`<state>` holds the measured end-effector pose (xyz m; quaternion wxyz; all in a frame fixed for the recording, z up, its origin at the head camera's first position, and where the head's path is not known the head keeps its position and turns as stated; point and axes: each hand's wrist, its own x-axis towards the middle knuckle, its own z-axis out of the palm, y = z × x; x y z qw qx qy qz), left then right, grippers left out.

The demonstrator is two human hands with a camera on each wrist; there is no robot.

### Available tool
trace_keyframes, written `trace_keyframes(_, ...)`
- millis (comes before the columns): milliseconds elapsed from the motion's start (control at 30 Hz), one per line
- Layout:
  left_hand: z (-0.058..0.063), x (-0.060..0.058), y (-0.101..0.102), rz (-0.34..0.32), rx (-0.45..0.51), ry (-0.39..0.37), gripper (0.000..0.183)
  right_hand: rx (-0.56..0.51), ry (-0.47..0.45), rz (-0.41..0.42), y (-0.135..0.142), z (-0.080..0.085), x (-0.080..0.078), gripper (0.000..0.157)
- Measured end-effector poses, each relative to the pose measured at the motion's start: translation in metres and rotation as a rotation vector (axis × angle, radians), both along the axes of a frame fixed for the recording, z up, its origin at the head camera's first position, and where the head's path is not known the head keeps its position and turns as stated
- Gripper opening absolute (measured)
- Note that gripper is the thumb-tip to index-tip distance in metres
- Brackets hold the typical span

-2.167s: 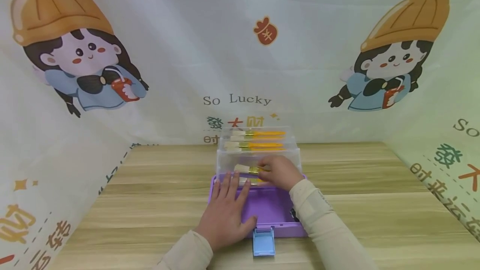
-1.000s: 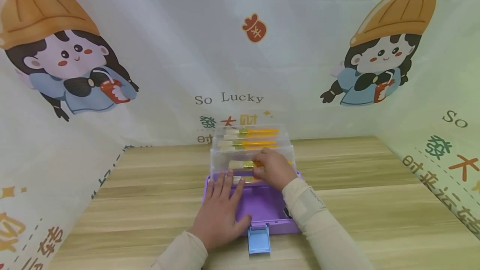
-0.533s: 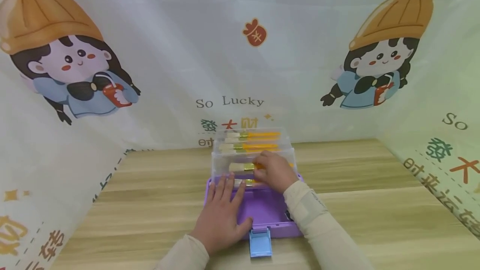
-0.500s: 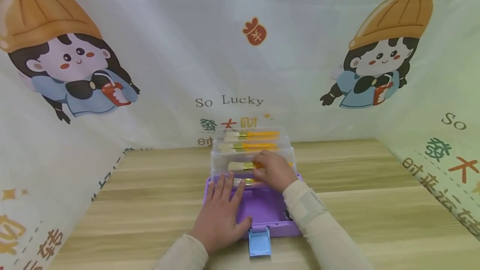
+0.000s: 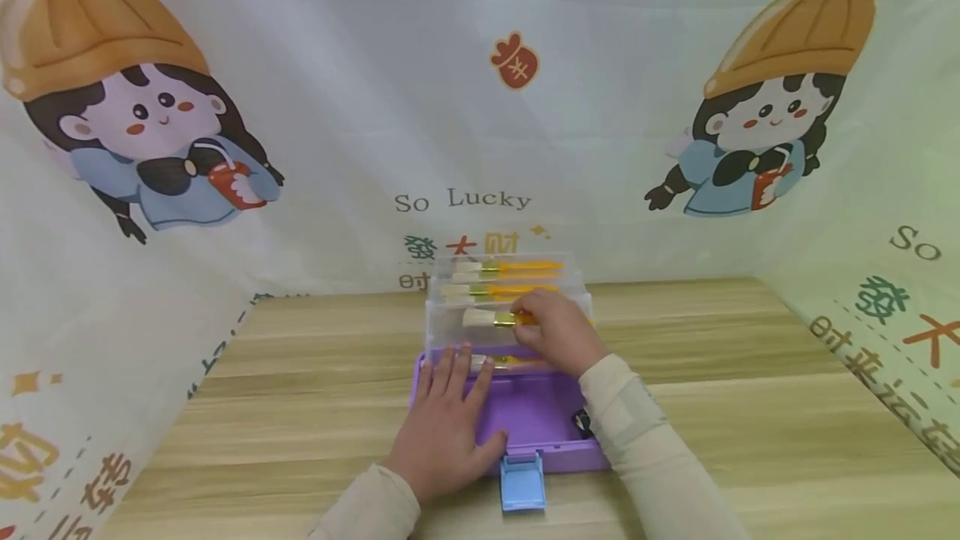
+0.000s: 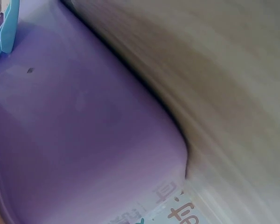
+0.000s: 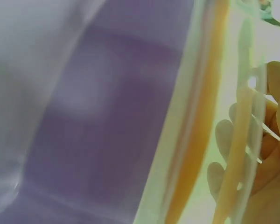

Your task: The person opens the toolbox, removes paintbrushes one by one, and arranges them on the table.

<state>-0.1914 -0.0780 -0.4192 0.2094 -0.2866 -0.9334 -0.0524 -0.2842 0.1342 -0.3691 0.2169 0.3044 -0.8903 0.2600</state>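
There my right hand [image 5: 562, 332] pinched the flat, orange-handled, pale-bristled brush [image 5: 504, 319], by the clear plastic trays [image 5: 442, 325] behind the rectangular purple plastic box [image 5: 566, 460]; my left hand [image 5: 448, 440] lay straight-fingered over the box's left edge. Danger: a loose pinch might have dropped the brush, a knock might have swung the trays.

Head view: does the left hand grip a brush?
No, the left hand lies with fingers spread; the right hand holds a brush.

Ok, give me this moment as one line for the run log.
right hand: pinches brush | left hand: rests on purple box | other brushes: in clear trays | blue latch: open
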Motion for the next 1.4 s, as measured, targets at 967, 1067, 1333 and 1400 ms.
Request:
trace_keyframes(967, 0.003, 0.001, -0.002, -0.001, 0.007, -0.02, 0.08, -0.003, -0.141, -0.029, 0.062, 0.032, 0.014, 0.022)
trace_keyframes(1067, 0.002, 0.002, -0.002, 0.003, 0.007, -0.015, 0.08, 0.011, -0.14, -0.048, 0.073, 0.03, 0.014, 0.02)
trace_keyframes(1333, 0.001, 0.001, -0.001, -0.002, 0.006, 0.0, 0.081, 0.056, -0.137, -0.095, 0.114, 0.02, 0.009, 0.022)
trace_keyframes(1400, 0.001, 0.0, -0.002, 0.002, 0.006, 0.007, 0.081, 0.067, -0.127, -0.097, 0.124, 0.018, 0.006, 0.022)
